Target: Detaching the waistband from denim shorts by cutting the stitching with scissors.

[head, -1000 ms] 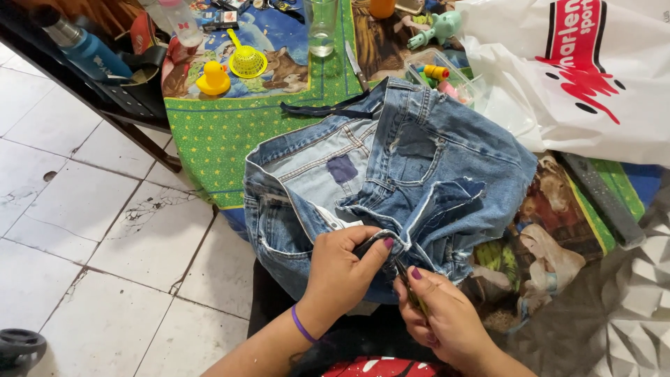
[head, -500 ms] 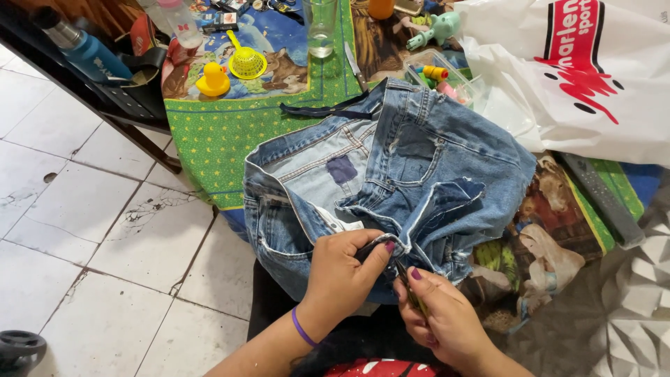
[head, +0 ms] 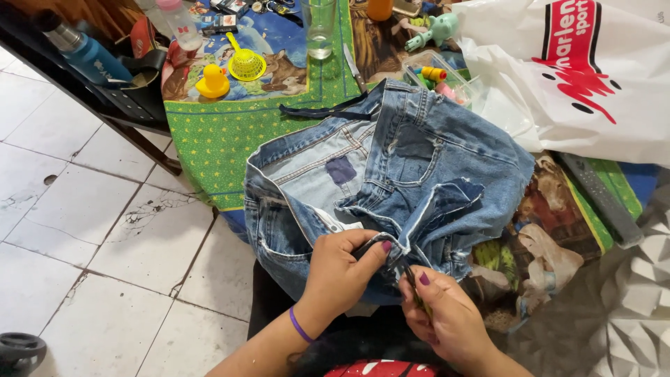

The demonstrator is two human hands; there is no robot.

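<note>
A pair of cut blue denim shorts lies inside-out over the edge of a table with a green patterned cloth. My left hand, with a purple band on the wrist, pinches a folded denim hem near the lower edge of the shorts. My right hand sits just right of it, fingers closed on a thin dark tool whose tip meets the same hem; its kind is too small to tell.
A white plastic bag with red print lies at the upper right. A yellow rubber duck, a yellow strainer, a glass, a knife, a blue bottle and small toys sit farther back. White tiled floor is on the left.
Both hands stay on the hem with only slight finger shifts. The shorts have not moved.
</note>
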